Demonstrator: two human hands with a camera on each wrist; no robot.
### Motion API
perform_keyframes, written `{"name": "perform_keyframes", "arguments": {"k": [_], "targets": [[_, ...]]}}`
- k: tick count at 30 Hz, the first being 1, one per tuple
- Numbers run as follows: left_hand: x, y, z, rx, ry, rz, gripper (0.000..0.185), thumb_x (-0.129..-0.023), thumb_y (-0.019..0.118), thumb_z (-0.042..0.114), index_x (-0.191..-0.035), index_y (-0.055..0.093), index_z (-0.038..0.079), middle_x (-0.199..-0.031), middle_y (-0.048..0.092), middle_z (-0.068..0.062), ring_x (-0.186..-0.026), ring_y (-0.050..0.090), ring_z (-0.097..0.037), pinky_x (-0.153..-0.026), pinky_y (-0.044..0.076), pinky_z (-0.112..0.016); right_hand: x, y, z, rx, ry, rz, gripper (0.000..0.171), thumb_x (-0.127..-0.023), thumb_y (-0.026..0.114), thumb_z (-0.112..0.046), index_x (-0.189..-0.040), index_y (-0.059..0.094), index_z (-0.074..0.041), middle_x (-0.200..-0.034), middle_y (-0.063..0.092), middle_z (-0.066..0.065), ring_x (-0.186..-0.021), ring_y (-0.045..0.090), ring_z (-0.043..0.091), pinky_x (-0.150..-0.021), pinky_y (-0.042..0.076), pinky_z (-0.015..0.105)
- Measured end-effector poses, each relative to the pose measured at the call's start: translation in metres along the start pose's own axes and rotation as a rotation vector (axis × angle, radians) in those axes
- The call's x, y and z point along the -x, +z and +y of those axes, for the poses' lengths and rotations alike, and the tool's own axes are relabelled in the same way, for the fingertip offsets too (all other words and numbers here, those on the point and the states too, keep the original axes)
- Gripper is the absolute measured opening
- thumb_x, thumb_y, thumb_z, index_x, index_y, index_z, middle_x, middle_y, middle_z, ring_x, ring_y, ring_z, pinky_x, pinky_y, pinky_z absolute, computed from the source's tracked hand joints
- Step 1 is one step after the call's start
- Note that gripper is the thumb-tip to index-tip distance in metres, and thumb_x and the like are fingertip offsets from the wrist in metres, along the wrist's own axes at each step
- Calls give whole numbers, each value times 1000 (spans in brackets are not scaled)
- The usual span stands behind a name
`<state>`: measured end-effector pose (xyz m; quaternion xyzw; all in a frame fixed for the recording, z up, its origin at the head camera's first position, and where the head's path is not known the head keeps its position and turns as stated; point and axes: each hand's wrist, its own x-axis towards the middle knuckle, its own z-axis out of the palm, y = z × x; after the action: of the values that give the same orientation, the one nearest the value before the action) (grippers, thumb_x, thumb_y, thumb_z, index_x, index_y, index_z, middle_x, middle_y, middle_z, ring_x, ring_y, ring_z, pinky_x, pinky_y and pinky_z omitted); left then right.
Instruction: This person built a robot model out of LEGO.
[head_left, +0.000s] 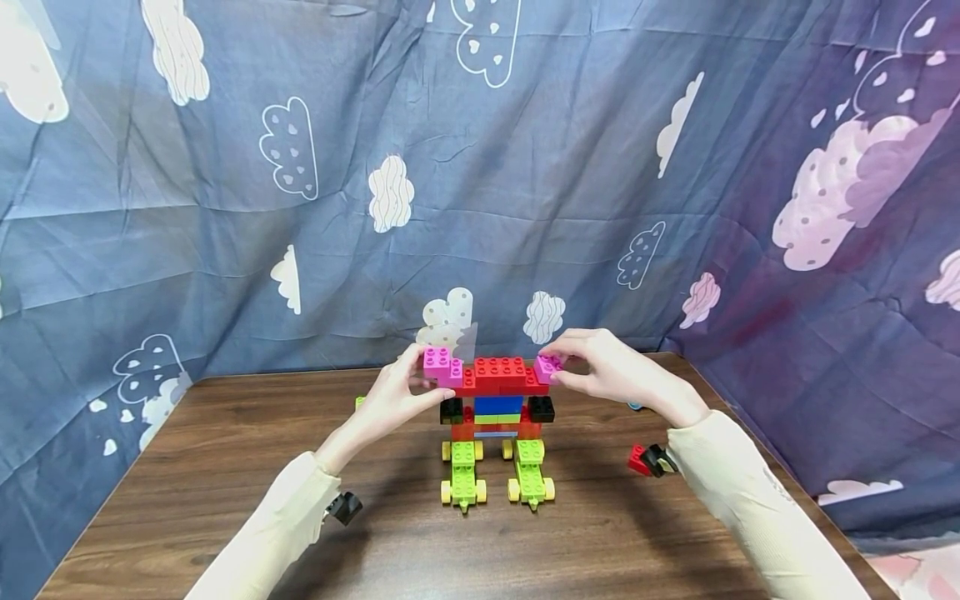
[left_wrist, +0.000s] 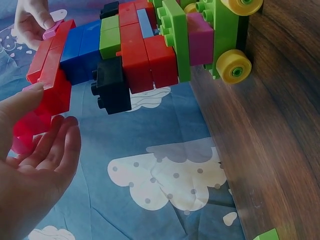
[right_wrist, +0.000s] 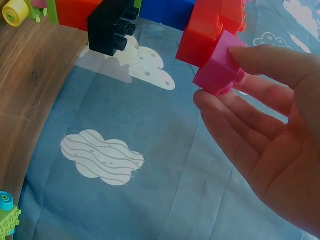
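A toy figure of large building bricks stands on the table. It has red shoulder bricks (head_left: 501, 377), a blue and red body and green wheeled bases (head_left: 463, 479) for feet. At its left shoulder my left hand (head_left: 390, 396) holds a cluster of pink bricks (head_left: 437, 365) between thumb and fingers. These bricks meet the end of the red row. Opposite, my right hand (head_left: 611, 371) pinches a pink brick (right_wrist: 220, 65) against the other red end; whether it is pressed fully on, I cannot tell. Black bricks (left_wrist: 112, 86) jut out below each shoulder.
The figure stands on a brown wooden table (head_left: 405, 550) with patterned blue cloth (head_left: 480, 250) hung behind. A red brick (head_left: 638, 460) lies on the right, near the right wrist camera. Behind the right forearm is a green piece with a blue part (right_wrist: 7, 215).
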<state>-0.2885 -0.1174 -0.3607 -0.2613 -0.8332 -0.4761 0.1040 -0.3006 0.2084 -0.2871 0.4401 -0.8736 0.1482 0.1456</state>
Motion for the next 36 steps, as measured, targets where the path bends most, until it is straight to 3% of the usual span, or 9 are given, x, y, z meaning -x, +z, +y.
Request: {"name": "perform_keyframes", "arguments": {"k": [10,18,26,36], "targets": [[0,1,1,21,21,-6,54,-84,80,17,-127,49,8,-114,68,-13,-97,71,-23,-87,60,-33,-3,2,1,31,-29,-9,27,-84,77,-12,-110,72,-5,-101,73,5,-87,66,13,-77,58,32],[0,1,1,16,14,-4,54,-84,80,18,-128,49,8,-115,67,-13,-100,72,-25,-88,59,-36,-7,1,-1,45,-65,-12,26,-82,80,-14,-105,73,-4,-95,71,4,-78,62,13,-72,56,33],[-1,2,0,9,7,3,54,-83,80,17,-127,50,9,-115,68,-13,-99,73,-26,-88,60,-37,-8,0,-4,72,-47,-21,24,-82,79,-15,-104,74,-5,-91,69,4,-74,60,16,-69,52,27],[-3,3,0,-2,31,15,54,-82,81,15,-126,51,8,-114,68,-13,-97,71,-24,-87,60,-39,-8,0,-5,125,-36,-26,23,-82,80,-16,-103,74,-8,-93,69,3,-74,54,8,-69,51,27]]}}
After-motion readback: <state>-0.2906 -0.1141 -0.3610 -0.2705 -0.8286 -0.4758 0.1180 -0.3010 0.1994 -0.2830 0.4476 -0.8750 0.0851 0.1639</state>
